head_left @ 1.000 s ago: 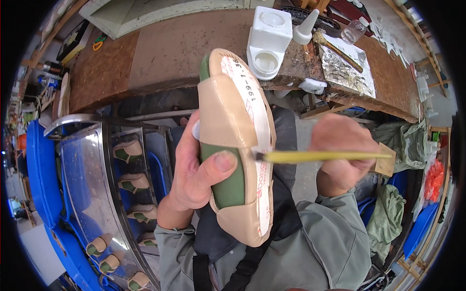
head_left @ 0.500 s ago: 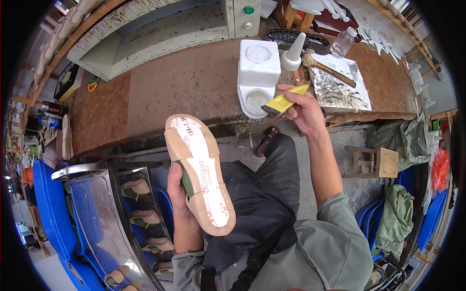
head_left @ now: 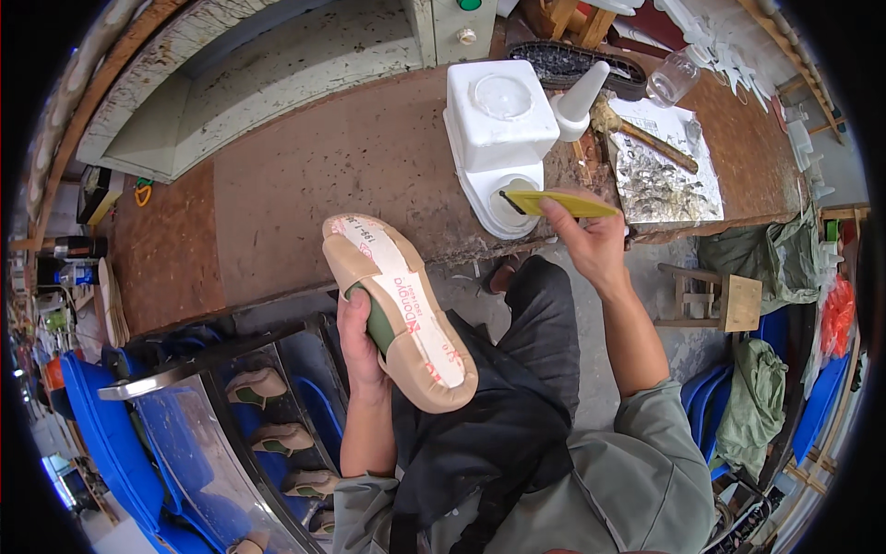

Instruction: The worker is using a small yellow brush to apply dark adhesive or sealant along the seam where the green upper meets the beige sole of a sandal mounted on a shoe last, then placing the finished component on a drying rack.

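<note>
My left hand point(head_left: 362, 343) is closed around the side of a beige shoe upper on its last point(head_left: 411, 309), held bottom up over my lap. The white underside with red print faces me, and a patch of green lining shows beside my thumb. A flat yellow brush point(head_left: 533, 200) with a dark tip is pinched in my right hand point(head_left: 595, 242). Its tip is over the round front cup of a white plastic dispenser point(head_left: 498, 138); whether it touches what is inside I cannot tell. Some fingers of my right hand are hidden behind the brush.
On the brown workbench point(head_left: 305, 185) stand a white cone-shaped nozzle point(head_left: 577, 106), a hammer point(head_left: 655, 143) on stained paper and a clear bottle point(head_left: 674, 76). A metal rack point(head_left: 171, 374) with several beige shoes stands left. A wooden stool point(head_left: 738, 303) is at right.
My right hand has turned the brush nearly level and brought its tip over the dispenser's cup. The shoe in my left hand has shifted slightly right and tilted. The whole view has shifted a little.
</note>
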Motion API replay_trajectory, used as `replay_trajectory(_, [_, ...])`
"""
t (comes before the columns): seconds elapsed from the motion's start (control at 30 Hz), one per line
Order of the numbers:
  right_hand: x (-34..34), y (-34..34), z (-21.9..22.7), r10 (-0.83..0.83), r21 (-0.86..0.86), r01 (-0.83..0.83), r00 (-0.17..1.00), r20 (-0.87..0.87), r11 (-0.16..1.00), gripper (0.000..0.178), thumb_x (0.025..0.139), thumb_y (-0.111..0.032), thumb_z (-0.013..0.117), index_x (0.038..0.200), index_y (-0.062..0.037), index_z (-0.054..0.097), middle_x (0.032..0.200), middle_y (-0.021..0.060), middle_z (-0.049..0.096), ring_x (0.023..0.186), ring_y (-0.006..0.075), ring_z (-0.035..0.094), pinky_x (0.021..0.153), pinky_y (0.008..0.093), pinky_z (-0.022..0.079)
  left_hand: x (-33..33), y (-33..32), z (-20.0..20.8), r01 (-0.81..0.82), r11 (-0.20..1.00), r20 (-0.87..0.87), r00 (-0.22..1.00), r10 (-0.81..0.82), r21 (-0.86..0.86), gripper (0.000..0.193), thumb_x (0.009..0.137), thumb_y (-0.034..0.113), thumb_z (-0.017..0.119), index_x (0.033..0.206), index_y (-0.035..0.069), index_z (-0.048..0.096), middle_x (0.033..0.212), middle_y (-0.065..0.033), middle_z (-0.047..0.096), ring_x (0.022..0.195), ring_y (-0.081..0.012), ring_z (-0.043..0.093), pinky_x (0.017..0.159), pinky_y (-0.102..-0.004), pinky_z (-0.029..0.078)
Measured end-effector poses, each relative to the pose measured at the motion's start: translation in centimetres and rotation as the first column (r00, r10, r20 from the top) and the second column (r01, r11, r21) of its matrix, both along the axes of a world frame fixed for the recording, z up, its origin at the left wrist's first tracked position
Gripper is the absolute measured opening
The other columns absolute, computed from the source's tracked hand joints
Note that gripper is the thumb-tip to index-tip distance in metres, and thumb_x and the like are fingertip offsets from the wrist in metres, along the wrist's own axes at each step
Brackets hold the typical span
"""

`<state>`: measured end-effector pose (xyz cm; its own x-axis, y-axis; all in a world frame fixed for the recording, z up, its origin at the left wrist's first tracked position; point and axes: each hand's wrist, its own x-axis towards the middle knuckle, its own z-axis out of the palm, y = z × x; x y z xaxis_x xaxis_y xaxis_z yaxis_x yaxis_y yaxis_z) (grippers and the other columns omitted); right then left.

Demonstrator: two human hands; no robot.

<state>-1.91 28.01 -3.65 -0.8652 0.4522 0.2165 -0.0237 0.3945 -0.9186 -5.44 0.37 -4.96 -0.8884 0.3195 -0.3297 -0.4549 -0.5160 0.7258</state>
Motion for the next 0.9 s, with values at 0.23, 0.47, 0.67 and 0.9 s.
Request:
replay_trajectory(0.23, [-0.6,-0.4,-0.8,0.087,0.242,-0.082,0.996,-0.012,0.967,0.012,0.083,-0.008,0.065,0.091,0.0010,0.067,0.078,0.0087,0.065,0.065,0.0140,0.061,0.057,0.0262,0.046,-1.7,1.8,-1.2,-0.051,0.983,-0.087,0.996,0.036,-0.176,0.051,0.091,0.039,0.046,0.126,0.001,0.043,0.109,-0.0124,0.058,0.093,-0.0195,0.061,0.081,-0.0325,0.051])
replay_trajectory(0.47, [0.4,0.1,0.7,0.094,-0.623,-0.045,0.994,0.046,0.781,0.013,0.082,-0.006,0.067,0.087,0.0061,0.064,0.075,0.0072,0.064,0.052,0.0096,0.055,0.048,0.0221,0.043,-1.6,2.4,-0.5,-0.042,0.973,-0.192,0.981,-0.002,-0.225,0.056,0.090,0.038,0.048,0.130,-0.001,0.038,0.115,-0.0157,0.055,0.097,-0.0218,0.060,0.083,-0.0340,0.051])
replay_trajectory(0.67, [3.6,-5.3,6.7,0.289,-0.463,-0.354,0.935,-0.206,0.813,0.015,0.078,-0.004,0.069,0.087,0.0067,0.064,0.073,0.0138,0.065,0.054,0.0149,0.058,0.047,0.0274,0.045,0.5,2.8,3.4,0.017,0.994,-0.253,0.966,-0.045,-0.111,0.064,0.087,0.042,0.050,0.132,-0.002,0.035,0.118,-0.0180,0.054,0.105,-0.0267,0.057,0.089,-0.0399,0.048])
replay_trajectory(0.9, [7.0,-7.7,9.5,0.437,-0.137,-0.504,0.833,-0.340,0.853,0.012,0.071,-0.002,0.072,0.079,0.0047,0.066,0.070,0.0134,0.065,0.054,0.0212,0.061,0.049,0.0296,0.047,3.6,0.7,6.9,0.069,0.996,-0.236,0.970,-0.053,0.061,0.062,0.085,0.036,0.057,0.129,-0.001,0.035,0.116,-0.0148,0.053,0.103,-0.0213,0.056,0.089,-0.0336,0.046])
